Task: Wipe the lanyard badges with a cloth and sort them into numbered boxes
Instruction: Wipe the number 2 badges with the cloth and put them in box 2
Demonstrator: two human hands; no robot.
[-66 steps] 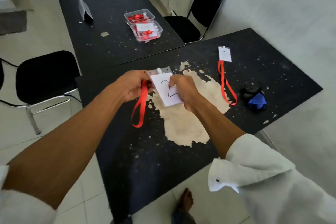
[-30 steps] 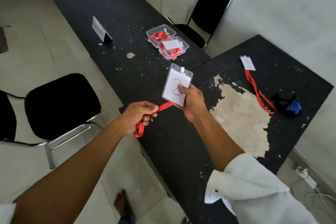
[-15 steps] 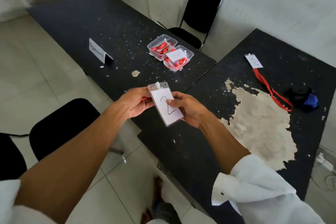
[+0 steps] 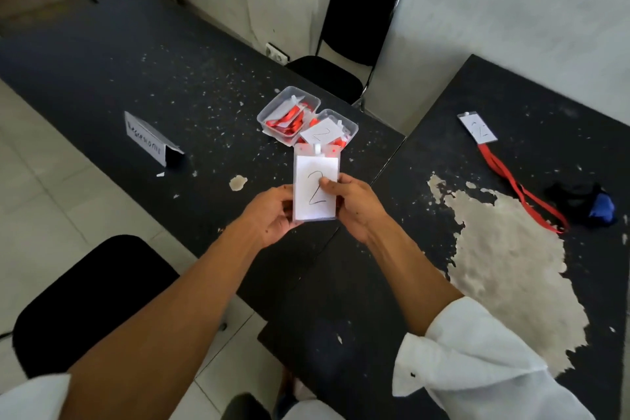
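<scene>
My left hand (image 4: 272, 215) and right hand (image 4: 356, 206) hold the badge (image 4: 312, 169) facing me, to match the 12 o'clock box (image 4: 354, 129).

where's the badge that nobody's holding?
Head view, upper right: the loose badge lies flat on the right-hand table, its red lanyard trailing toward the blue cloth.

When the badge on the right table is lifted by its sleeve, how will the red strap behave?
The red fabric strap will likely trail limp, since it lies in loose flat curves. The clear plastic badge sleeve looks flat and thin, so it is probably light and fairly stiff.
</scene>
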